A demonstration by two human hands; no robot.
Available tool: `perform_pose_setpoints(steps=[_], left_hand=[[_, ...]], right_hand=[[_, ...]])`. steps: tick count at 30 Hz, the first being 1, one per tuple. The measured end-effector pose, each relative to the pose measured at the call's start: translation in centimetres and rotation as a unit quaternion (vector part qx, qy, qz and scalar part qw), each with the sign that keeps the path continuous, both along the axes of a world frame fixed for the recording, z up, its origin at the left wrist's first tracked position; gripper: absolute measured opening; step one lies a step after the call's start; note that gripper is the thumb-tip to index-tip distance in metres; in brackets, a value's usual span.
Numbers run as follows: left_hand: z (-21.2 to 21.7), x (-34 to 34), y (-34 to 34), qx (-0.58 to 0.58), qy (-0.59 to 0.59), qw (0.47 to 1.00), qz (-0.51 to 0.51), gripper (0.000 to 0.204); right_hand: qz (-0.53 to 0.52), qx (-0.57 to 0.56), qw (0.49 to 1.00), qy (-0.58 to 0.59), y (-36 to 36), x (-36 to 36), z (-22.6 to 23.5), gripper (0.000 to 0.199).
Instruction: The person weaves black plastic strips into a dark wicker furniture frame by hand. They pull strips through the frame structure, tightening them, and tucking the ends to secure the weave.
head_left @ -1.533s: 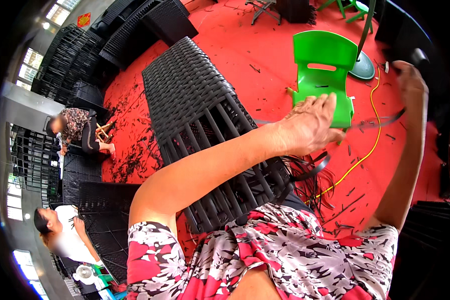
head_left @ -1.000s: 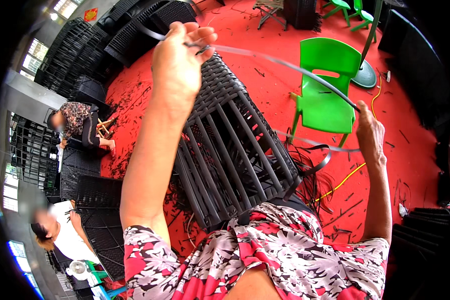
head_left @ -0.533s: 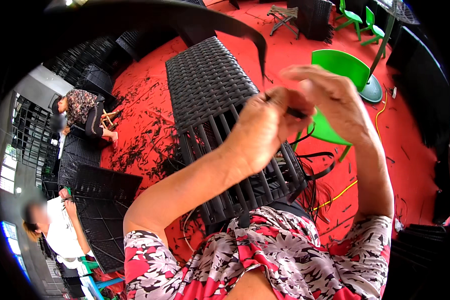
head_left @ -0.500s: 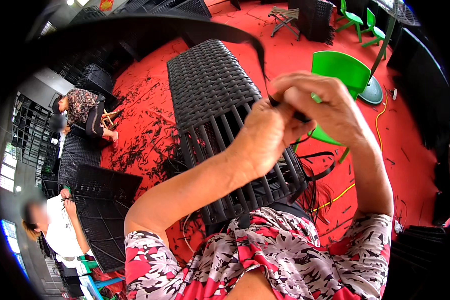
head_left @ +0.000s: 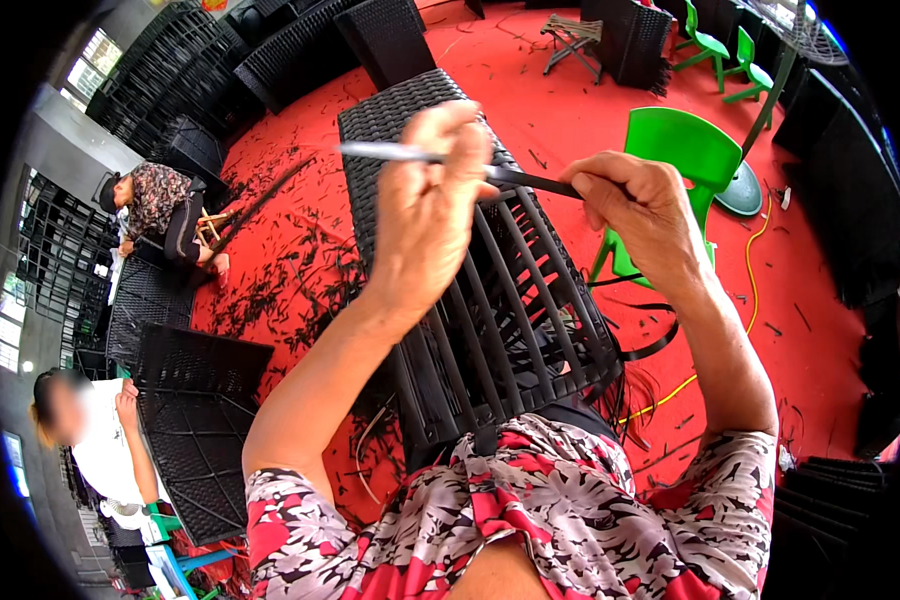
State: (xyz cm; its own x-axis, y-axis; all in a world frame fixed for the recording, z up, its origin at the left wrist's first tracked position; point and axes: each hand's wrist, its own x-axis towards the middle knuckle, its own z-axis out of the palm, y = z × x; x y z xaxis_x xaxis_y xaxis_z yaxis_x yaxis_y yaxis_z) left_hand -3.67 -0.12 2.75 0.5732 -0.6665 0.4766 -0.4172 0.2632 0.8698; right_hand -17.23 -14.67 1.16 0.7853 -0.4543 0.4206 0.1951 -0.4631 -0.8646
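The black strip (head_left: 540, 183) looks like smooth, glossy plastic.

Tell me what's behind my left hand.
Behind your left hand is the black frame: weave shows above it and to its left, bars to its lower right. The part directly behind the hand is covered; I can't tell whether weave or bars lie there.
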Motion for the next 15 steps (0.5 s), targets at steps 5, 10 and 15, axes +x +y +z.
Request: perform_pose_setpoints(steps=[5,10,15], left_hand=[[-1.0,2.1,2.5,0.08,-0.423,0.901,0.053,0.022],[-1.5,0.4,2.2,0.031,0.029,0.997,-0.068,0.025],[0.5,3.1,4.1,-0.085,0.211,0.973,-0.051,0.03]], right_hand=[[-0.013,-0.119,0.992,0.047,-0.3,-0.9,0.9,0.018],[0.053,-0.153,0.984,0.067,-0.6,0.0,0.8,0.01],[0.0,-0.228,0.97,0.086,-4.5,-1.0,-0.1,0.011]])
